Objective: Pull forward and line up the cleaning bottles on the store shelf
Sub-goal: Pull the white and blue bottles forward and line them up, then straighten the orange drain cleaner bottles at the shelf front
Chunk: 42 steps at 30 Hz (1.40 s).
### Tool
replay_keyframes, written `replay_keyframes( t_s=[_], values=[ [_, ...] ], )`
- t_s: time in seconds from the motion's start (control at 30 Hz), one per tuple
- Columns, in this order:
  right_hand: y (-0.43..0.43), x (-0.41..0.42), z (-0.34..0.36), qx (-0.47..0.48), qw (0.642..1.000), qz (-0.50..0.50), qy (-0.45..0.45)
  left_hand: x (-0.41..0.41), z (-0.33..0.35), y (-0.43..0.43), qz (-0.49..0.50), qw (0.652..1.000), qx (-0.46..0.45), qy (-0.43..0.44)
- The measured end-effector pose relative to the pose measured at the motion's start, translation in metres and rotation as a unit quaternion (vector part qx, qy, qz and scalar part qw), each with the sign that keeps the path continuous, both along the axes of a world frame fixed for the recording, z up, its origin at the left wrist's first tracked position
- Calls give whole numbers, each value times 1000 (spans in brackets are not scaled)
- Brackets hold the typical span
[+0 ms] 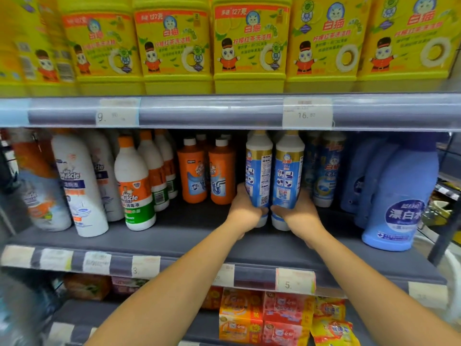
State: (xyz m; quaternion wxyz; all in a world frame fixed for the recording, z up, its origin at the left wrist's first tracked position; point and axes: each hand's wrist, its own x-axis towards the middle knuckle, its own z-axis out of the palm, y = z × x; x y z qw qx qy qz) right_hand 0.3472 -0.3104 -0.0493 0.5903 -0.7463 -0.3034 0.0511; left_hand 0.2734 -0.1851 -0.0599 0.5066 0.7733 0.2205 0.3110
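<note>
**Desk:** Head camera, store aisle. What do the hands have?

**Floor:** One bottle each. The left hand [243,208] grips the left blue-label bottle [258,171] low on its body. The right hand [298,212] grips the right blue-label bottle [288,171] the same way, fingers curled round it.

**Desk:** Where do the two stand?

**Floor:** Upright, side by side and touching, set back on the middle shelf [199,240]. The orange bottles [207,176] stand just to their left, and more blue-label stock [324,168] just to their right. I cannot tell whether the bases rest on the shelf or hang just clear of it.

**Desk:** Which step is this?

**Floor:** It looks like the pull forward of this pair. The Mr Muscle bottle [136,191] and the blue bleach jug [399,196] stand nearer the price rail [295,280], and the held pair sits behind that line.

**Desk:** What does the next move call for?

**Floor:** Probably a straight draw toward the rail, with both bottles kept upright and together, stopping level with the front neighbours. The left bottle seems to show a side or back panel with a code square, so it may need a turn to face out. The orange bottles also sit deep, so more rows appear to be waiting.
</note>
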Motion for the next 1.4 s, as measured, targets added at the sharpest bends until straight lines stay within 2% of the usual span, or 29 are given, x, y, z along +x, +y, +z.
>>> replay_keyframes(
  t_s=[0.23, 0.37, 0.47, 0.53, 0.6, 0.67, 0.8, 0.87, 0.97, 1.07, 1.17, 1.3, 1.4],
  values=[
    [2, 0, -4, -4, 1000, 4, 26, -4, 4, -5, -3, 1000, -5, 3],
    [-4, -5, -5, -40, 998, -14, 36, -25, 2, 4, -10, 1000, -25, 4],
    [-17, -20, -2, -5, 992, -124, 33, -54, 11, 32, 176, 980, -1, -94],
    [-23, -43, 3, 84, 977, -193, -34, -71, 21, 59, 290, 947, 16, -137],
    [-20, -74, 10, 129, 967, -177, -128, -79, 27, 84, 321, 941, 9, -112],
    [-7, -100, 15, 111, 976, -89, -166, -81, 28, 99, 292, 955, -17, -55],
    [42, -124, 15, -26, 993, 62, -93, -80, 20, 105, 236, 971, -23, 28],
    [70, -123, 15, -34, 996, 50, -73, -85, 14, 98, 195, 980, -19, 40],
    [113, -111, 24, -17, 996, -32, -83, -106, 3, 88, 113, 992, -51, 36],
    [148, -90, 30, -25, 996, -82, -37, -134, 3, 89, 33, 996, -59, 60],
    [171, -74, 28, 4, 997, -73, 27, -164, 10, 97, -27, 994, 34, 99],
    [189, -63, 24, -11, 993, -96, 75, -199, 12, 111, -60, 980, 135, 133],
    [195, -59, 17, -2, 991, -82, 105, -220, 6, 123, -105, 949, 240, 174]
  ],
)
